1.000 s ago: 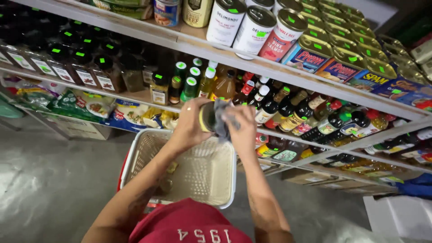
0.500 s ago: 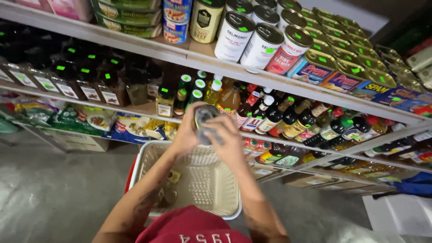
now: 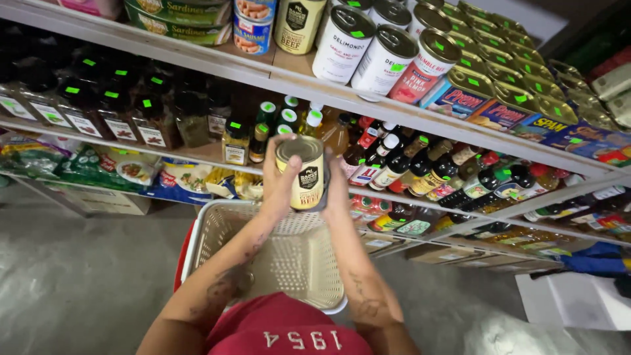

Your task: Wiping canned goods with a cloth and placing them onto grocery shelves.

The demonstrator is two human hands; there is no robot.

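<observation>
I hold a small can (image 3: 303,172) with a gold lid and a cream and black label upright in front of the shelves. My left hand (image 3: 280,176) wraps its left side, thumb across the label. My right hand (image 3: 335,184) cups its right side, with a grey cloth (image 3: 323,197) pressed between palm and can. Both hands hover above a white plastic basket (image 3: 217,227) with a lattice wall and a red outer frame, which looks empty inside.
Metal shelves (image 3: 197,66) run across the view. Large cans (image 3: 342,43) and flat tins (image 3: 499,112) fill the top shelf, dark sauce bottles (image 3: 407,164) and spice jars (image 3: 151,125) the middle one, packets (image 3: 131,171) the lower. Grey concrete floor (image 3: 66,276) lies below left.
The can has turned from lid-towards-me to upright with its label facing me, and both hands have risen slightly above the basket. The cloth now sits behind the can.
</observation>
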